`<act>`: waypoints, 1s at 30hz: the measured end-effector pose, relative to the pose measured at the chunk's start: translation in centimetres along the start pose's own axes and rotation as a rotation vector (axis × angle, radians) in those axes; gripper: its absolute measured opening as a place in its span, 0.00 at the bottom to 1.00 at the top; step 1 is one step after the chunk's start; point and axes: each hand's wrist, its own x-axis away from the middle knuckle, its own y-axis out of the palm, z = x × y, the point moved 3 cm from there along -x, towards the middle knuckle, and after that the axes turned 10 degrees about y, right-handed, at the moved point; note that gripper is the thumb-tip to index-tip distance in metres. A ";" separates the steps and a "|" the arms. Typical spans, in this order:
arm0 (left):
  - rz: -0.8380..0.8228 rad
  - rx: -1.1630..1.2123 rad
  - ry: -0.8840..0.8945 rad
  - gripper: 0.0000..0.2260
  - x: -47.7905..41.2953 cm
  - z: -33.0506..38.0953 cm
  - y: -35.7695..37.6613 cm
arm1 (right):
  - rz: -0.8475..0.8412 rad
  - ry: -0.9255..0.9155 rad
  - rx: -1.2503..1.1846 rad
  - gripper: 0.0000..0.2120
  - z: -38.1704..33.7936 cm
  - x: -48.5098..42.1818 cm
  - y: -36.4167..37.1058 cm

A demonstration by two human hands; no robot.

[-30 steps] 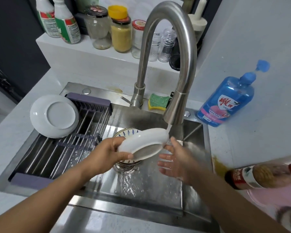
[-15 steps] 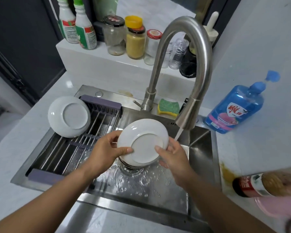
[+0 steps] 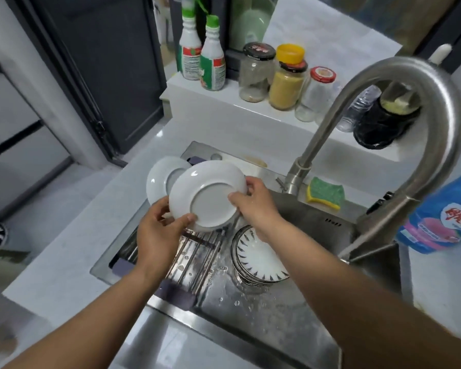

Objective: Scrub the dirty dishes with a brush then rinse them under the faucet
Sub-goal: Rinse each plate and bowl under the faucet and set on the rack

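Left hand [image 3: 157, 233] and right hand [image 3: 258, 209] grip plate [image 3: 210, 198] (seemingly wet), half-hiding second plate [image 3: 157, 179].

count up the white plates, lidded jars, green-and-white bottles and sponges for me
white plates: 2, held plate and racked plate
lidded jars: 3, black-lid jar, yellow-powder jar, red-lid jar
green-and-white bottles: 2, left bottle, right bottle
sponges: 1, sponge
total: 8

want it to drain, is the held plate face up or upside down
Upside down, tilted: the plate shows its foot ring and underside to the camera.
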 end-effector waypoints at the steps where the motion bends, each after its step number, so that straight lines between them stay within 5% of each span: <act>1: 0.035 0.002 -0.020 0.22 -0.4 -0.4 -0.2 | -0.017 0.000 0.024 0.23 -0.6 -1.1 0.8; 17: 0.657 0.282 -0.505 0.23 -2.1 -5.9 3.3 | -0.277 -0.003 0.394 0.29 -4.7 -10.4 8.9; 30: 0.740 0.380 -0.700 0.19 -3.6 -7.8 6.1 | -0.321 -0.063 0.589 0.29 -4.6 -13.2 11.0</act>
